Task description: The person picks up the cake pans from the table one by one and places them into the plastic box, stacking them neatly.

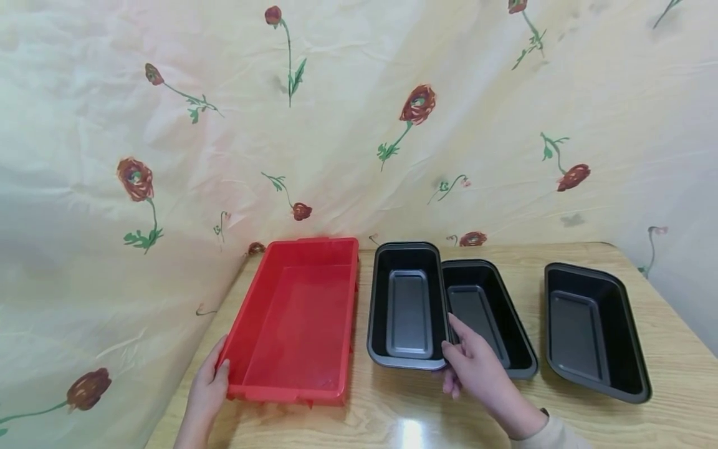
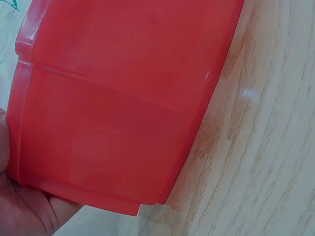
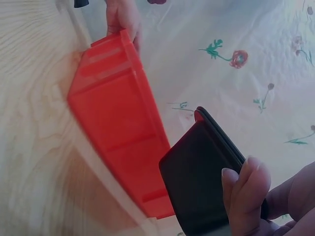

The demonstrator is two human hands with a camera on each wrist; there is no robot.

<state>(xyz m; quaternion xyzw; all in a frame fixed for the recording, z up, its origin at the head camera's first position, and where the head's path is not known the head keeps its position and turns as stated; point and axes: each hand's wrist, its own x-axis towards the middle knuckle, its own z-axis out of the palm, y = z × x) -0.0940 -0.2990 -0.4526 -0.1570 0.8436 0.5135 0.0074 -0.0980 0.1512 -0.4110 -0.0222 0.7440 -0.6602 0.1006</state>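
On the left of the head view, a shallow red plastic tray (image 1: 297,324) holds nothing. My left hand (image 1: 206,383) grips its near left corner, with the thumb over the rim and fingers outside. My right hand (image 1: 477,368) pinches the near right corner of a dark loaf pan (image 1: 409,312), thumb on the rim, fingers below. This pan is raised off the table, beside the tray. Its rim looks doubled in the right wrist view, where the pan's dark side (image 3: 194,172) shows; I cannot tell whether two pans are nested.
Behind the right hand, a second loaf pan (image 1: 482,318) sits on the wooden table (image 1: 381,418), partly covered by the held one. Farther right stands a third loaf pan (image 1: 580,330). A flowered cloth (image 1: 348,125) hangs along the back and left of the table.
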